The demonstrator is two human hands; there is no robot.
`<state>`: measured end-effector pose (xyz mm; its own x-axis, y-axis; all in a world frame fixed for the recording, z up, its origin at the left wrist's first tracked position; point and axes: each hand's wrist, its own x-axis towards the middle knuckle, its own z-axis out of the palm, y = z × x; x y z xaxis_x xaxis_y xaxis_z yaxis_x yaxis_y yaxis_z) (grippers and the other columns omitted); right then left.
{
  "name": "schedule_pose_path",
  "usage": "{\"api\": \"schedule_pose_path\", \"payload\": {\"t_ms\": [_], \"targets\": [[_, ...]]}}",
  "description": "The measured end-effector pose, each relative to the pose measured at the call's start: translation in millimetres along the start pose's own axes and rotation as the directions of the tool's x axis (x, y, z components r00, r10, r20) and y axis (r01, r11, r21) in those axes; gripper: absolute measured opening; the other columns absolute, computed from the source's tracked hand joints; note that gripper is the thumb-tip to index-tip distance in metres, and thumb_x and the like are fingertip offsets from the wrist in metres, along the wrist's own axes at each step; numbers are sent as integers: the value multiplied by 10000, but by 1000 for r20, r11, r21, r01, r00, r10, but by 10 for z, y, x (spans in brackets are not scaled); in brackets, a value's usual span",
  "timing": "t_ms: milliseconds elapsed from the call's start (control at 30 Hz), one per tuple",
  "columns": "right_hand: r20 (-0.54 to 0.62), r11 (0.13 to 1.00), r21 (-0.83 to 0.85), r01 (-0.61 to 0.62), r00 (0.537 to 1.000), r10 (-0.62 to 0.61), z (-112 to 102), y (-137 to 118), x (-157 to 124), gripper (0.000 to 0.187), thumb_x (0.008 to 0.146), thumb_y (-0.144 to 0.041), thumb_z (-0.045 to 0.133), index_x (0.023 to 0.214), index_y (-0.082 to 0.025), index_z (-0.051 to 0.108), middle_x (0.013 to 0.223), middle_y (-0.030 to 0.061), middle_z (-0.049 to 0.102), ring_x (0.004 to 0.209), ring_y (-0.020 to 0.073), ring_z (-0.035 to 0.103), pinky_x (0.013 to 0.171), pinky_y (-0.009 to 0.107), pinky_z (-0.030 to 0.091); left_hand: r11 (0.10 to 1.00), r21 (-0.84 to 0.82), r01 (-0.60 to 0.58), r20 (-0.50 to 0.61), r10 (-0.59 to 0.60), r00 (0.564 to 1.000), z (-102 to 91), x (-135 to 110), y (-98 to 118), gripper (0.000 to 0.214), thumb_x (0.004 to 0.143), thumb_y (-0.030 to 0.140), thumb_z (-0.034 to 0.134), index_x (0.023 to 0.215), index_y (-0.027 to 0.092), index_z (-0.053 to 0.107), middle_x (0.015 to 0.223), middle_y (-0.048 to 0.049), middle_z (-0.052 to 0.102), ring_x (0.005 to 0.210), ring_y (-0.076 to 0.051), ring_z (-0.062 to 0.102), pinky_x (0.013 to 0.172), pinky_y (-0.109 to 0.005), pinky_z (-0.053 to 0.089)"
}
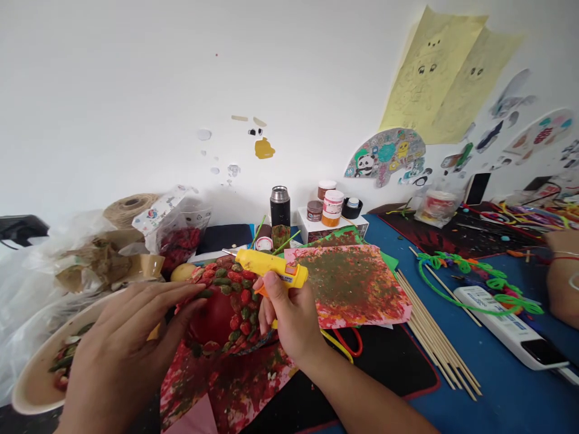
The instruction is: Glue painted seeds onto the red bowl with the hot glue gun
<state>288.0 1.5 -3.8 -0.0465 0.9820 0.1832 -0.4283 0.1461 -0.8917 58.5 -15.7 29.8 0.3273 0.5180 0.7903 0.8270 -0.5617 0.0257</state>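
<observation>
My right hand (294, 319) is wrapped round a yellow hot glue gun (266, 265), its nozzle pointing left above a round red form (210, 325). Small red and green painted pieces (237, 301), shell-like in shape, cover the rim and right side of this form; its middle is smooth bare red. At the form's upper left, my left hand (131, 337) pinches a small dark green piece (205, 293) between thumb and fingertips, touching or very close to the rim. Under the form lies a paint-smeared pink sheet (226, 392).
A cream bowl (27, 392) with more painted pieces stands at left, beside plastic bags and a twine roll (131, 208). Behind are a black thermos (280, 211) and paint jars (333, 208). Wooden sticks (438, 337) and a white power strip (502, 322) lie right, near another person's hand (563, 277).
</observation>
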Motion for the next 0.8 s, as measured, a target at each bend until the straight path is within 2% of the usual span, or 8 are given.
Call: {"api": "schedule_pose_path", "payload": {"t_ms": [167,300,500,700,800], "targets": [[9,1000,-1,-7,1000,7,6,8,3,735,890,-927,781,861,-195,725,450,-114,450,351,89,468,382,191,418,997,35,-63,62,61,996,10,-19,-44,198,1122,396,626,1206,340,796,1073,-2,905,966,-268,805,967,-439,587],[4,1000,-7,-22,1000,22,3,16,4,751,870,-945,784,832,-199,704,447,-113,449,352,84,462,383,189,405,994,102,-45,6,44,999,39,-18,-4,194,1116,401,630,1184,322,794,1018,-23,889,950,-291,781,933,-455,581],[27,998,-39,-41,999,42,4,30,-16,765,885,-946,765,830,-184,734,445,-104,450,355,85,487,392,192,388,986,140,-87,21,85,996,46,-8,-11,189,1120,387,629,1168,308,794,1015,-27,899,923,-294,783,883,-450,569],[35,997,-57,-49,998,51,5,31,-20,768,862,-965,763,786,-205,678,457,-102,451,369,88,495,399,197,381,988,153,-31,55,23,998,73,-60,-48,184,1100,386,638,1188,358,797,1052,-21,902,958,-329,794,883,-487,555],[45,997,-68,-47,998,51,8,46,-19,780,876,-967,747,719,-212,634,450,-94,445,370,83,495,403,193,370,984,175,-44,42,37,998,90,-66,-59,177,1096,394,650,1163,339,805,1016,-25,899,935,-326,785,871,-481,537]]}}
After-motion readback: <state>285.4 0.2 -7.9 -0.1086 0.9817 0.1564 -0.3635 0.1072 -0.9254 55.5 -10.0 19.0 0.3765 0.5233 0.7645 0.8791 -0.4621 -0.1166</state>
